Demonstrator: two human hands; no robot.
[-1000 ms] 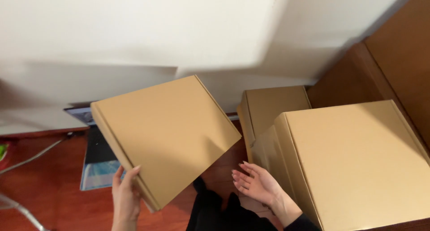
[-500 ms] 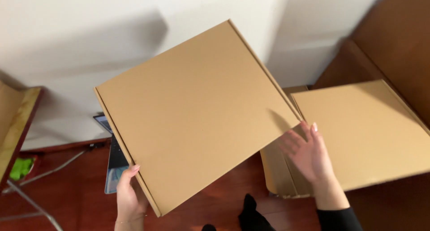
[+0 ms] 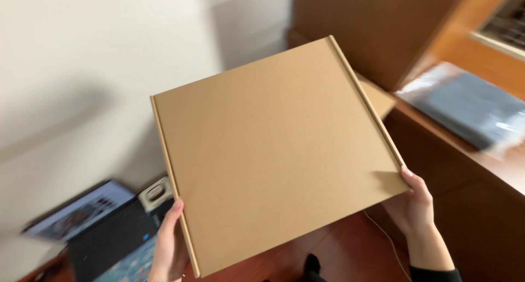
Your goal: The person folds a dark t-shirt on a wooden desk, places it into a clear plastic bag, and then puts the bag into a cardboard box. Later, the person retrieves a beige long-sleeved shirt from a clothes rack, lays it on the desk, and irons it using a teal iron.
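I hold a flat square brown cardboard box up in front of me, tilted, its closed lid facing me. My left hand grips its lower left edge with the thumb on top. At the lower right corner my right hand holds the box, thumb on the lid's edge and fingers underneath. A dark sleeve covers my right wrist.
A wooden desk stands at the right with a grey item in clear plastic wrap on it. Another brown box shows behind the held one. Dark flat boxes lie on the reddish floor at lower left. A white wall fills the left.
The box has come closer and now fills the middle of the view. My right hand, open and apart before, now holds its lower right corner. The view has swung right toward the desk.
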